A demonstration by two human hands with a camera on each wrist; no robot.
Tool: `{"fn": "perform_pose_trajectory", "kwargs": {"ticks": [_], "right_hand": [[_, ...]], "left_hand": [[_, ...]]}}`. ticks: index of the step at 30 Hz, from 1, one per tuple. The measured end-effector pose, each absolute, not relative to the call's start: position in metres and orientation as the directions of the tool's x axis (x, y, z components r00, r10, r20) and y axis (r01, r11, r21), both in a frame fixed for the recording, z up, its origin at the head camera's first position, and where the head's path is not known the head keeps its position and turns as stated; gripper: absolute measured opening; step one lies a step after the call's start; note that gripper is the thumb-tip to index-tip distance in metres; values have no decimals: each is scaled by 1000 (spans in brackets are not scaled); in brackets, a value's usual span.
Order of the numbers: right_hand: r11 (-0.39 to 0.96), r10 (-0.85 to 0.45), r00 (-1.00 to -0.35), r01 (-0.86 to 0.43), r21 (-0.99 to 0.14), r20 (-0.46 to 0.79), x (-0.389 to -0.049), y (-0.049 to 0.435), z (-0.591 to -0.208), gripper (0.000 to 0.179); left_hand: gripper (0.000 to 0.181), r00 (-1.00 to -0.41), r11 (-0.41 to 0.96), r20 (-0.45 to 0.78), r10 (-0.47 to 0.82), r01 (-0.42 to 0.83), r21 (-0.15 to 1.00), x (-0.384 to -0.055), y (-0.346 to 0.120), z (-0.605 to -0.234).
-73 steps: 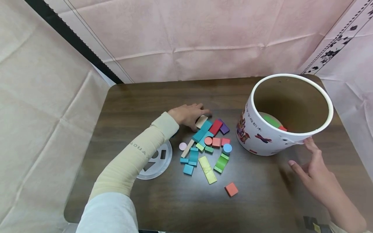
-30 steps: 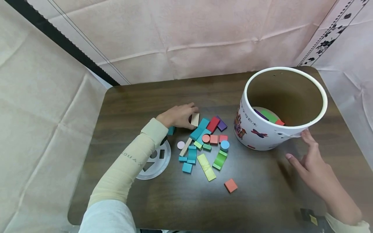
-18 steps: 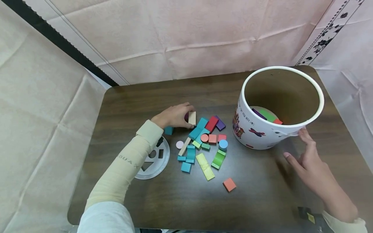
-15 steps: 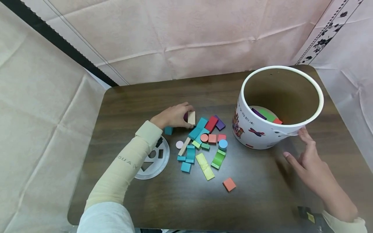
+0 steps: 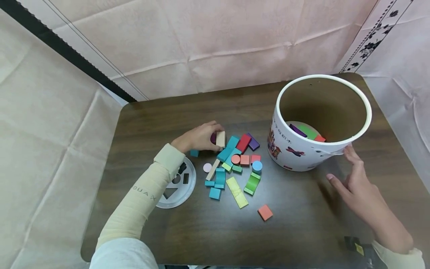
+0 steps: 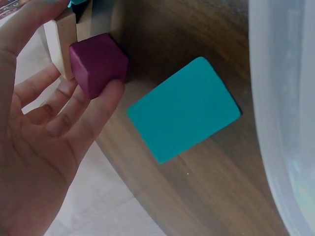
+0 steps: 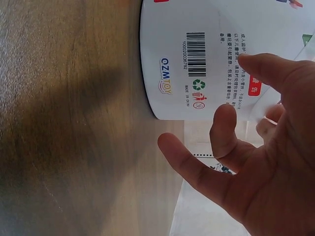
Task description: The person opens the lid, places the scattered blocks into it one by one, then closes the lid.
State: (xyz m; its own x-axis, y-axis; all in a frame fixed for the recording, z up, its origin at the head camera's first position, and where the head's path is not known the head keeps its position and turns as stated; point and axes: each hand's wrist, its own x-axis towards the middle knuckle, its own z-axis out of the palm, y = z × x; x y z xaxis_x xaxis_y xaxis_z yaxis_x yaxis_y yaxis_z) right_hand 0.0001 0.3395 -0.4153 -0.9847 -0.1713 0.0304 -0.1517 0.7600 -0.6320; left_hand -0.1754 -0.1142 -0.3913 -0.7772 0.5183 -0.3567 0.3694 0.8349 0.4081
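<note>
My left hand grips a beige wooden block and a dark purple cube together at the back of the block pile. In the left wrist view, the cube sits against the beige block, near a fingertip. A teal block lies on the table beneath that hand. At the right, my right hand touches a white printed toy bucket below its rim, with fingers spread and relaxed. Green, red and purple pieces show inside the bucket.
Several coloured blocks lie mid-table, with a yellow-green plank and an orange block nearer the front. A clear round lid with cut-outs lies partly under the left forearm. Pale cloth hangs behind the table.
My left hand has drawn back to the left from the far side of the pile, and now holds the beige block and purple cube. The right hand stays at the bucket.
</note>
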Motion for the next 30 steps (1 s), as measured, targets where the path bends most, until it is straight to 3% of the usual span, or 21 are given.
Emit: {"fn": "perform_pose_trajectory", "kwargs": {"ticks": [10,17,30], "right_hand": [[767,-158,-987,-126,-629,5,2,340,-415,87],[752,-168,-984,-169,-637,63,2,341,-416,84],[748,-165,-984,-165,-643,61,0,339,-414,87]], "left_hand": [[70,-782,847,-353,514,398,352,-172,-111,-380],[71,-781,849,-343,522,434,303,-172,-107,-368],[71,-762,800,-256,595,533,276,-170,-89,-315]]}}
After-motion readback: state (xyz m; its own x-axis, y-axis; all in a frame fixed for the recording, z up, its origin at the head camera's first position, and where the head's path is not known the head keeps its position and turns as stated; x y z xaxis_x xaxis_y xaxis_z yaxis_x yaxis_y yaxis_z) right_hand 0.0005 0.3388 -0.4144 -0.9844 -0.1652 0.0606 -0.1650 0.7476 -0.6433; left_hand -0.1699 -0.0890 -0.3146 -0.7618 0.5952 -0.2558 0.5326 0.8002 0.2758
